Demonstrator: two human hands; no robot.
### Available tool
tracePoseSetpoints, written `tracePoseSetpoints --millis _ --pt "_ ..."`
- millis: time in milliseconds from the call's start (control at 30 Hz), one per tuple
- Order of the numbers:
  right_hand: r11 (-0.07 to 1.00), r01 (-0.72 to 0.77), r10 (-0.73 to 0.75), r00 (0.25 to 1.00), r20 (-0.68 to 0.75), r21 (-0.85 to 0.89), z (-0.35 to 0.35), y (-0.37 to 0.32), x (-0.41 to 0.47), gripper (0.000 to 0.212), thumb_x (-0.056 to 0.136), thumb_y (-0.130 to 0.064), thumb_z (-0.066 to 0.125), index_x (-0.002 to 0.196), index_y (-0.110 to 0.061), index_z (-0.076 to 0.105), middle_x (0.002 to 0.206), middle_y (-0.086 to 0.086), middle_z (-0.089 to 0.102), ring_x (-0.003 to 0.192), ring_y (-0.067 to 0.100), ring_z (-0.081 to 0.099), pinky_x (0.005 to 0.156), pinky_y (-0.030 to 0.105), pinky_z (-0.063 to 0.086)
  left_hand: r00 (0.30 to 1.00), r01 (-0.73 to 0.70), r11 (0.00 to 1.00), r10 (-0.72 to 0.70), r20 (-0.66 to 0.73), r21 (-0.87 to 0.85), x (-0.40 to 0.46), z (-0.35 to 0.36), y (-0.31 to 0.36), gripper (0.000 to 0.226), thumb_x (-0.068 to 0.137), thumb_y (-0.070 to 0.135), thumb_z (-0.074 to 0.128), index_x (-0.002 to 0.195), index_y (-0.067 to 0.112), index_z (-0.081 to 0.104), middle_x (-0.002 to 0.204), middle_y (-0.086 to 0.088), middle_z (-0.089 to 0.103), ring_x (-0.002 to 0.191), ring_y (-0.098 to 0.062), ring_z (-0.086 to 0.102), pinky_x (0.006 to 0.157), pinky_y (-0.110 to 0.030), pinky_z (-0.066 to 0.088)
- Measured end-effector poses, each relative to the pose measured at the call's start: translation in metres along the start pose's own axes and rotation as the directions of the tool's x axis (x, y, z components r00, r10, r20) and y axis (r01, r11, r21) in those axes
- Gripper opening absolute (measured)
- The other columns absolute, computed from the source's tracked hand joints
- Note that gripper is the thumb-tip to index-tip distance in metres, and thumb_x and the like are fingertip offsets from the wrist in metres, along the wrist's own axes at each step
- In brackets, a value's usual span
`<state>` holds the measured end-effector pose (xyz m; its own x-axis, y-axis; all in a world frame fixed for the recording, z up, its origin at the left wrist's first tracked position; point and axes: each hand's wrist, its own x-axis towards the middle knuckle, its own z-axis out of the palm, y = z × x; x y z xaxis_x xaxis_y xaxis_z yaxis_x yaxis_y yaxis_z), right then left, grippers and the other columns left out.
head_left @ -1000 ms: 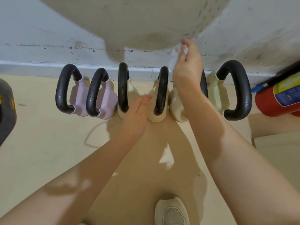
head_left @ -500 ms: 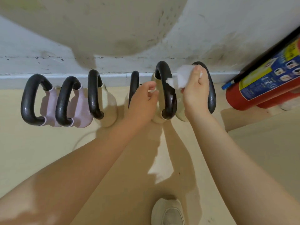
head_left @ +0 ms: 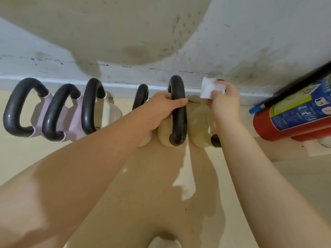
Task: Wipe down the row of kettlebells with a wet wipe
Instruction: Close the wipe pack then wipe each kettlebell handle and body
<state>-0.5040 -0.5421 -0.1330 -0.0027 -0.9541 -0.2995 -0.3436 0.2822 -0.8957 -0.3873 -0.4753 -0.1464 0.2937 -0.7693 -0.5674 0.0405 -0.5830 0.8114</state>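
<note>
The left hand (head_left: 161, 106) is closed around the black handle of the fifth kettlebell (head_left: 176, 111) in the row, fingers curled over the upper part of the loop, its beige body showing below the wrist. The right hand (head_left: 223, 102) pinches a folded white wet wipe (head_left: 207, 89) between thumb and fingers and presses it against the top of the handle of the sixth kettlebell (head_left: 198, 126), the last one on the right; most of that handle is hidden behind the hand and forearm, with only a dark tip above the wipe and a dark end near the wrist showing. Its beige body, marked with an 8, sits touching the fifth one.

To the left, the fourth kettlebell (head_left: 141, 94) is mostly covered by the left forearm. Further left stands a cream kettlebell (head_left: 93, 106), then two pale lilac kettlebells (head_left: 59, 113) close together, all with black handles. The row stands on a beige floor (head_left: 26, 158) along a scuffed white wall (head_left: 250, 42). A red fire extinguisher (head_left: 295, 115) with a blue and yellow label lies near the right end of the row. The tip of a light shoe (head_left: 163, 243) shows at the bottom edge.
</note>
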Motion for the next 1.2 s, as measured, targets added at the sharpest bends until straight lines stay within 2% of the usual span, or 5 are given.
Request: tracePoseSetpoints --millis 133,300,767,967,1200 --pt "0.921 0.289 -0.298 0.955 0.006 -0.261 -0.001 0.008 0.007 0.025 0.097 -0.011 0.04 0.12 -0.009 0.046 0.098 -0.005 0.05 0.083 0.007 0.049 0.062 0.006 0.04 0.999 -0.02 0.997 0.017 -0.032 -0.072 -0.012 0.004 -0.008 0.02 0.087 0.029 0.06 0.103 0.023 0.05 0.092 0.004 0.063 0.085 -0.009 0.06 0.072 -0.019 0.047" --pt "0.785 0.45 -0.471 0.88 0.061 -0.426 0.006 0.012 0.012 0.022 0.098 -0.017 0.038 0.109 -0.006 0.054 0.085 0.003 0.056 0.075 0.014 0.051 0.055 0.016 0.034 0.998 -0.063 0.995 0.062 -0.014 -0.078 -0.04 -0.004 -0.032 0.034 0.086 0.027 0.061 0.118 0.024 0.052 0.1 0.006 0.065 0.092 -0.005 0.061 0.078 -0.016 0.045" --pt "0.959 0.253 -0.284 0.876 0.39 0.129 0.073 0.014 -0.044 0.017 0.1 -0.03 0.032 0.096 -0.02 0.045 0.101 0.003 0.06 0.081 0.001 0.053 0.07 0.014 0.046 0.994 -0.105 0.993 0.106 0.013 -0.045 -0.058 -0.031 -0.065 0.032 0.081 0.021 0.066 0.112 0.02 0.057 0.101 0.0 0.07 0.096 -0.013 0.066 0.093 -0.038 0.051" --pt "0.993 0.107 -0.112 0.793 0.599 0.044 0.062 0.022 -0.034 0.057 0.1 -0.045 0.005 0.136 -0.022 0.043 0.139 0.002 0.047 0.121 0.006 0.047 0.08 0.006 0.035 0.994 -0.112 0.994 0.112 0.008 -0.004 -0.057 -0.026 -0.061 0.032 0.081 0.024 0.066 0.112 0.021 0.055 0.099 0.001 0.069 0.096 -0.012 0.065 0.094 -0.037 0.05" --pt "0.967 0.252 -0.219 0.8 0.558 0.018 0.066 0.014 -0.025 0.048 0.1 -0.039 0.019 0.116 -0.018 0.06 0.108 -0.009 0.055 0.099 0.001 0.05 0.084 0.021 0.04 0.991 -0.135 0.989 0.134 0.023 0.057 -0.054 -0.018 -0.055 0.032 0.081 0.024 0.066 0.111 0.019 0.055 0.1 0.0 0.068 0.094 -0.012 0.065 0.093 -0.037 0.051"
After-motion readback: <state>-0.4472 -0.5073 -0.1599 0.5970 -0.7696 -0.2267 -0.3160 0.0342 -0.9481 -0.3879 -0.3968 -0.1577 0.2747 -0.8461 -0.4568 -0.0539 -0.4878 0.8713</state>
